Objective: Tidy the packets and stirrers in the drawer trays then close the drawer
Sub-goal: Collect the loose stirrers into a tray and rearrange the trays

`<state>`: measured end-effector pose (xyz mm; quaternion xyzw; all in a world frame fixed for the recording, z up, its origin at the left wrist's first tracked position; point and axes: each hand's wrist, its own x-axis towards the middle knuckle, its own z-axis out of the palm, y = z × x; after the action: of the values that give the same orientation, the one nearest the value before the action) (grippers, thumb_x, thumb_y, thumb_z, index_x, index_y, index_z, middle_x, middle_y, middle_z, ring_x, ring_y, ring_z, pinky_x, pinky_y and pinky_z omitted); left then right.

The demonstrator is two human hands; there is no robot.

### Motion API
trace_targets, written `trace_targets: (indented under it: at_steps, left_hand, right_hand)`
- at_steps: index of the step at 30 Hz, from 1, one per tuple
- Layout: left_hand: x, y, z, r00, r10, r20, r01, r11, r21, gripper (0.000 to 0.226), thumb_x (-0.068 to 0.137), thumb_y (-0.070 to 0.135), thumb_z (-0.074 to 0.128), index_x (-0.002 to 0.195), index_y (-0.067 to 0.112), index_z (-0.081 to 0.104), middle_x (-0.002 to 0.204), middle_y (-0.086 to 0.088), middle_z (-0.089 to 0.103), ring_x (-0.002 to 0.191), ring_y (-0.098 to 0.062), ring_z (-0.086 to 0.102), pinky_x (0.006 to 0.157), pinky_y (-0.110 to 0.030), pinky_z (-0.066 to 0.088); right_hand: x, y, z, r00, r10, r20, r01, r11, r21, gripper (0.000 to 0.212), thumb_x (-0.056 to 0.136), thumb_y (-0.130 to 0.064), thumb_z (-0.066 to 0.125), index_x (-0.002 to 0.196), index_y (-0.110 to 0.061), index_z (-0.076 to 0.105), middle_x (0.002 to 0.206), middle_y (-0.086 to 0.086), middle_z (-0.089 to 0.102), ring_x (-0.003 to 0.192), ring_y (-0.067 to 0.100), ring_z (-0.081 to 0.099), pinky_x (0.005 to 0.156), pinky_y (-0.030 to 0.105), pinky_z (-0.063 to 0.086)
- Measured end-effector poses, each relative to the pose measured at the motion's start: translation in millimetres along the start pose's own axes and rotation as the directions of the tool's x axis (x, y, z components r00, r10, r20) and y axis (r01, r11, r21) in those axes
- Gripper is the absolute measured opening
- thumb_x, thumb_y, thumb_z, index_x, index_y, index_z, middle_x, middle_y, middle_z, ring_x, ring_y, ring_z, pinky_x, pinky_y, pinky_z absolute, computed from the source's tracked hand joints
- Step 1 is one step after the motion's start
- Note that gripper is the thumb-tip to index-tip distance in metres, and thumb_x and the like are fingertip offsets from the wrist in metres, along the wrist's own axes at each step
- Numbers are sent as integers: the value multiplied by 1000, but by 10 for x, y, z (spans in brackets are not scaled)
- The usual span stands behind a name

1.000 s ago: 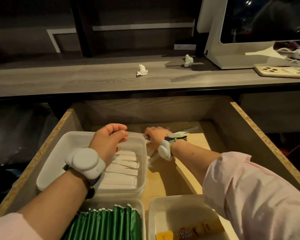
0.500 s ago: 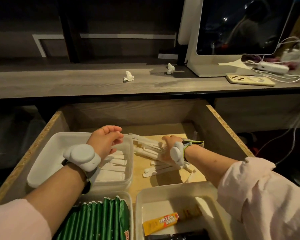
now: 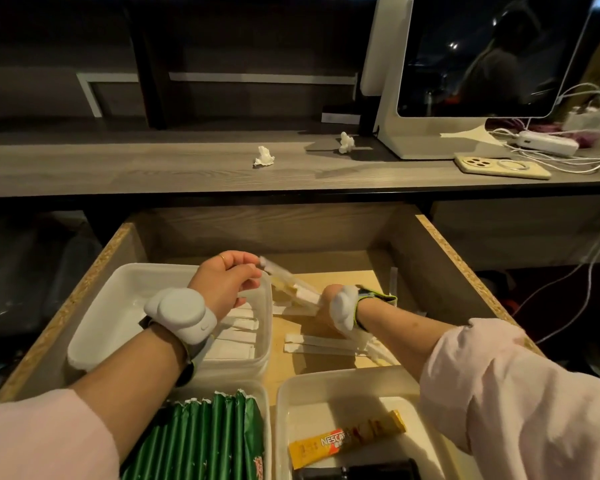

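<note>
left hand (image 3: 222,285) pinches far tip of stirrer bundle (image 3: 291,284), fingers curled | right hand (image 3: 328,299) grips near end, fingers mostly hidden | bundle sits above drawer floor (image 3: 347,271), just right of far-left tray (image 3: 118,275) | risk: thin pinch slips, bundle fans out onto loose stirrers (image 3: 323,344)

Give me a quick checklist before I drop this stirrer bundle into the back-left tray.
1. Right hand grips the stirrer bundle: ok.
2. Left hand holds the bundle's far end: cannot tell; its curled fingers meet the tip.
3. Bare space in the white tray beside the wrapped sticks lying there: ok.
4. Loose stirrers off the drawer floor: not ok, several lie there.
5. Drawer ready to close: not ok, tidying unfinished.
</note>
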<state>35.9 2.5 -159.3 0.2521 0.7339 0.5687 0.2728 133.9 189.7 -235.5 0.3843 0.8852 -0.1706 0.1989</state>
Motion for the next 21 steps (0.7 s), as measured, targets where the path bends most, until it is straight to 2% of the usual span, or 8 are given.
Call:
trace_targets:
  at_steps: [1, 3, 5, 7, 9, 12, 17, 21]
  left_hand:
    - [-2, 12, 2, 1000, 0, 11, 0, 1000, -14, 16, 88, 15, 55, 85, 28, 64, 91, -3, 70, 88, -19, 65, 76, -35, 51]
    - [-3, 39, 19, 999, -10, 34, 11, 999, -48, 16, 89, 15, 55, 86, 27, 65, 89, -3, 70, 87, -18, 66, 73, -32, 52]
    - [-7, 63, 69, 999, -15, 46, 18, 997, -71, 16, 89, 14, 54, 86, 26, 65, 87, -2, 70, 85, -17, 67, 74, -31, 52]
    - [-6, 97, 146, 998, -20, 55, 25, 995, -95, 17, 90, 13, 53, 86, 24, 65, 85, -1, 69, 84, -16, 67, 76, -31, 52]
    - [-8, 147, 235, 997, -21, 78, 29, 994, -109, 19, 90, 11, 51, 85, 23, 65, 84, -2, 67, 82, -16, 66, 75, -30, 52]
    - [-8, 214, 402, 993, -4, 117, 13, 997, -75, 21, 91, 10, 50, 85, 21, 66, 83, -3, 66, 79, -16, 63, 73, -29, 53]
    - [78, 311, 678, 980, 160, 121, -177, 973, 146, 17, 89, 14, 55, 92, 26, 66, 89, -1, 67, 78, -12, 62, 64, -20, 51]
    - [303, 412, 800, 949, 313, 27, -302, 886, 351, 27, 86, 16, 55, 106, 31, 62, 72, 9, 58, 61, -5, 54, 46, -14, 43]
  right_hand:
    - [-55, 49, -68, 999, -13, -32, 16, 995, 95, 40, 96, -33, 43, 129, -12, 53, 121, 4, 55, 119, 23, 52, 81, 24, 32]
    - [-137, 146, -201, 993, -116, -18, 116, 953, 280, 39, 93, -33, 49, 124, -10, 56, 112, 7, 61, 101, 24, 60, 72, 24, 39]
    - [-215, 206, -289, 982, -187, 1, 157, 826, 542, 22, 91, -25, 54, 107, -13, 62, 98, 2, 63, 79, 15, 61, 64, 22, 46]
    - [-274, 249, -330, 983, -181, -40, 155, 683, 714, 6, 89, -27, 60, 88, -22, 63, 85, -4, 69, 76, 12, 64, 73, 30, 49]
    - [-274, 301, -350, 977, -204, -56, 161, 544, 823, 7, 87, -30, 63, 89, -23, 61, 78, -5, 75, 79, 14, 69, 76, 35, 51]
    - [-274, 362, -335, 961, -277, -25, 137, 394, 909, 13, 88, -27, 62, 98, -20, 58, 77, -3, 77, 75, 15, 74, 64, 30, 55]
    - [-256, 334, -263, 941, -335, -50, 150, 281, 948, 15, 89, -28, 60, 103, -22, 60, 97, 4, 71, 86, 17, 73, 78, 39, 54]
    - [-209, 324, -229, 934, -356, -21, 138, 308, 941, 20, 87, -30, 61, 105, -21, 59, 97, 3, 72, 91, 19, 72, 92, 46, 50]
